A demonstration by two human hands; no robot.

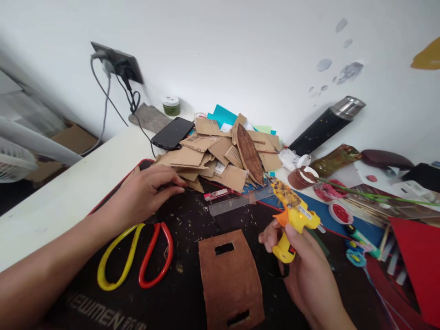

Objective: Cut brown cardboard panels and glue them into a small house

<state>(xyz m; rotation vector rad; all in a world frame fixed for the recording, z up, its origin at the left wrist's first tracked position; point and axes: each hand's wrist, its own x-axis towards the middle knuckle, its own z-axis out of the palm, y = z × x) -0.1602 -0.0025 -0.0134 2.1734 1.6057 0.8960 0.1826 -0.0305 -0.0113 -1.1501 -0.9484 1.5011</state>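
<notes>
My right hand is wrapped round a yellow hot glue gun with an orange trigger. Its nozzle is stained brown and points up and left. My left hand has thumb and fingers pinched together on what looks like a thin black cord, which trails over the dark mat. Between my hands and nearer to me lies a brown-painted cardboard piece with two rectangular slots. Below my left hand rest scissors with one yellow and one red handle; their blades are hidden under it.
Cardboard scraps are heaped at the back, with a brown leaf-shaped piece on top. A clear ruler, phone, black flask and paint pots stand or lie around. Cords hang from a wall socket.
</notes>
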